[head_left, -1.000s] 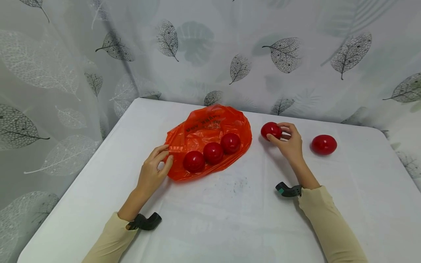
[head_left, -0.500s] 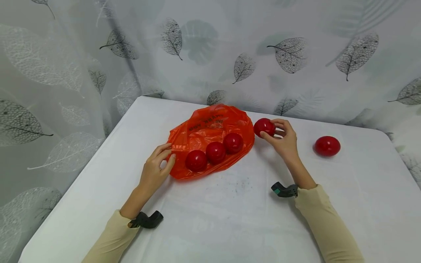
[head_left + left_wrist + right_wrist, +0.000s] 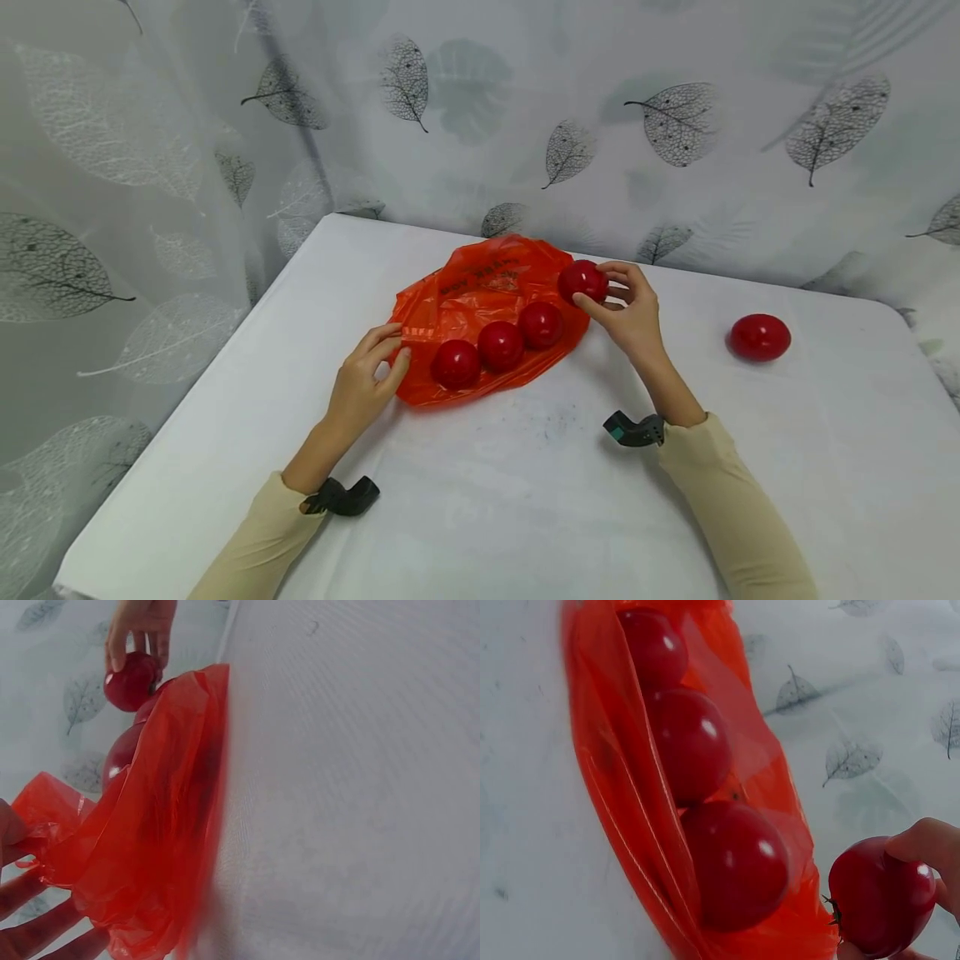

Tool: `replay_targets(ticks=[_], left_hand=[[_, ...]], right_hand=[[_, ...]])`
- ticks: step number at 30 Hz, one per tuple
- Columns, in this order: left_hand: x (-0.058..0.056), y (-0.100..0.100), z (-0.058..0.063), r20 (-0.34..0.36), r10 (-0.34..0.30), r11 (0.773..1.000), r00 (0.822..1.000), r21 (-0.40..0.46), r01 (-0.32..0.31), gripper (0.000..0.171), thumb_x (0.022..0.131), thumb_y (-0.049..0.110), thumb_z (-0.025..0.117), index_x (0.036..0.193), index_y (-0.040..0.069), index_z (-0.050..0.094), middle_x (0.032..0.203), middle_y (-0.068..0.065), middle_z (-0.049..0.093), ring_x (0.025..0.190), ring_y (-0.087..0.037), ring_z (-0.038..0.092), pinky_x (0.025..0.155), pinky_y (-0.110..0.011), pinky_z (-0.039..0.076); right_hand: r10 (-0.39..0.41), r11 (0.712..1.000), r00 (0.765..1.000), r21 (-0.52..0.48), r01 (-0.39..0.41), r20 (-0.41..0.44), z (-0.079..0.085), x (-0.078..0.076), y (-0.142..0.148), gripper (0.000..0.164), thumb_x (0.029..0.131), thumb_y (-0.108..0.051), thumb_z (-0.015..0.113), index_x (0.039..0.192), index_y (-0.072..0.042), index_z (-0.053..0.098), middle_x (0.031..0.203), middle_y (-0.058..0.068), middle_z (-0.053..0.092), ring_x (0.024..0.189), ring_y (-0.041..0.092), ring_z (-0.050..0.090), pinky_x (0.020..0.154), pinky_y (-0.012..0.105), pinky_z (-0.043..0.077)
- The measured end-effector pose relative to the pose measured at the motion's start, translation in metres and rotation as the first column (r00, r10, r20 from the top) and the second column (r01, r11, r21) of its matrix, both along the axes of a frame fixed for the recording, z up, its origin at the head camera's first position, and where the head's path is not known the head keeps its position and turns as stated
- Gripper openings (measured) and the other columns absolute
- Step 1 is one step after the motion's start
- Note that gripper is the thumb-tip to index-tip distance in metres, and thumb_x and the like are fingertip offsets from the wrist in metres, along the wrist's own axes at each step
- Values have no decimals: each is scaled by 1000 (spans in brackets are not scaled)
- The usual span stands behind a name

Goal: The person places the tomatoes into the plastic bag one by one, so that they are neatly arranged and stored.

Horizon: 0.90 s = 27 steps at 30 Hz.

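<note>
An orange-red plastic bag (image 3: 468, 312) lies spread on the table with its mouth open. Three red tomatoes (image 3: 501, 346) sit in a row inside it. At the bag's left edge my left hand (image 3: 363, 383) pinches the film between thumb and fingers, as the left wrist view shows. My right hand (image 3: 633, 321) grips another tomato (image 3: 582, 282) by its sides, over the bag's right rim. In the right wrist view that held tomato (image 3: 881, 896) shows a small dark, spiky stem end, pointing toward the bag.
One more tomato (image 3: 759, 337) lies on the white-covered table (image 3: 510, 500), right of my right hand. Behind the table hangs a leaf-patterned curtain (image 3: 480, 125). A dark wrist camera sits on each wrist.
My right hand has carried its tomato leftward, from beside the bag to over its right rim. My left hand stays at the bag's left edge. The whole view has shifted slightly.
</note>
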<state>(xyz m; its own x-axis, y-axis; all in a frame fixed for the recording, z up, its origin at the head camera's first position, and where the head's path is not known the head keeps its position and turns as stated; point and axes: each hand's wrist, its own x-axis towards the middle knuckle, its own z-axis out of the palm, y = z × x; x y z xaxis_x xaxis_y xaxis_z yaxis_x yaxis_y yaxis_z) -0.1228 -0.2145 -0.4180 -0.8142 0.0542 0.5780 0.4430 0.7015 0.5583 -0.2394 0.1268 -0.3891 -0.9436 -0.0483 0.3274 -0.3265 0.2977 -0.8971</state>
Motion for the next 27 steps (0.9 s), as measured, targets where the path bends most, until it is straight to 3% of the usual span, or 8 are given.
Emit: replay_targets(ticks=[7, 13, 20, 27], left_hand=[[-1, 1, 0, 4, -6, 1000, 1000, -4, 6, 18, 92, 9, 62, 102, -3, 72, 122, -13, 63, 102, -27, 65, 81, -41, 58], [0, 2, 1, 17, -3, 1000, 1000, -3, 3, 18, 92, 8, 62, 103, -3, 72, 122, -14, 63, 103, -28, 64, 83, -42, 57], [-1, 2, -1, 21, -2, 1000, 1000, 4, 2, 17, 92, 8, 63, 102, -3, 72, 122, -14, 63, 106, -28, 64, 85, -43, 57], [-1, 2, 0, 23, -7, 1000, 1000, 10, 7, 18, 92, 8, 62, 103, -4, 71, 122, -14, 63, 107, -29, 63, 89, -43, 55]], right_hand=[[42, 998, 999, -41, -42, -2, -5, -5, -19, 49, 84, -6, 74, 127, 1, 51, 128, 17, 56, 102, 25, 59, 78, 11, 51], [72, 996, 997, -47, -71, 11, -8, -9, -34, 48, 85, -8, 75, 127, -1, 52, 129, 16, 55, 108, 29, 59, 82, 14, 52], [109, 994, 994, -34, -108, 16, -9, -14, -49, 50, 84, -10, 76, 127, -3, 54, 130, 16, 55, 111, 33, 60, 89, 33, 56], [128, 992, 992, -23, -127, 19, -10, -20, -59, 49, 82, -11, 78, 125, -3, 55, 126, 19, 56, 109, 36, 60, 94, 49, 52]])
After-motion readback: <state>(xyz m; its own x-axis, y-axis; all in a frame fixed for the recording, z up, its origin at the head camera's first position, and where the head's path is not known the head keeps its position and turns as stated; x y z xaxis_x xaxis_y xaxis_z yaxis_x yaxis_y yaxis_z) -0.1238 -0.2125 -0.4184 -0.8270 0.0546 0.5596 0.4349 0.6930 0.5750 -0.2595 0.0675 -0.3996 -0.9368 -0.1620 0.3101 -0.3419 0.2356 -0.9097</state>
